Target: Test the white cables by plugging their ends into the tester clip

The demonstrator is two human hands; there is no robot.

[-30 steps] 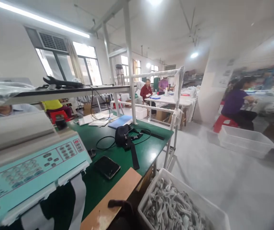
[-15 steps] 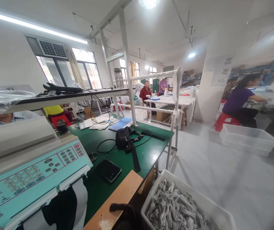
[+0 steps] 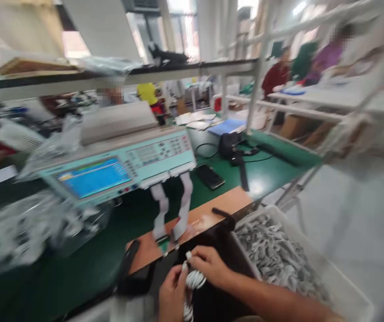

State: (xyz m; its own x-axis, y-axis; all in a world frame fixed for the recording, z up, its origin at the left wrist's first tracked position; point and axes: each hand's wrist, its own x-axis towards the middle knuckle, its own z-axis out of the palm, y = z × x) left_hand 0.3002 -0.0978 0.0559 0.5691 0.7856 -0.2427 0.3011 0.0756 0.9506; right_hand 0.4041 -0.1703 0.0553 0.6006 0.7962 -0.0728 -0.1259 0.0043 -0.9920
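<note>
Both my hands are together at the bottom centre of the view, in front of the table edge. My left hand [image 3: 172, 293] has its fingers closed on a coiled white cable [image 3: 196, 279]. My right hand [image 3: 210, 267] pinches the same cable near a small white end piece. Ahead of them stands a turquoise test machine [image 3: 154, 156] with a lit blue screen. Two grey ribbon cables run from its front down to a small green piece on a wooden board [image 3: 225, 205].
A white bin [image 3: 332, 264] full of coiled grey cables stands to the right. On the green table [image 3: 272, 176] lie a phone [image 3: 209, 176], a black bag [image 3: 228, 145] and papers. Plastic bags [image 3: 27, 223] are at the left. People sit further back.
The view has swung left and down, bringing the machine's screen and the plastic bags into sight. My hands, out of view before, now show with the cable in them.
</note>
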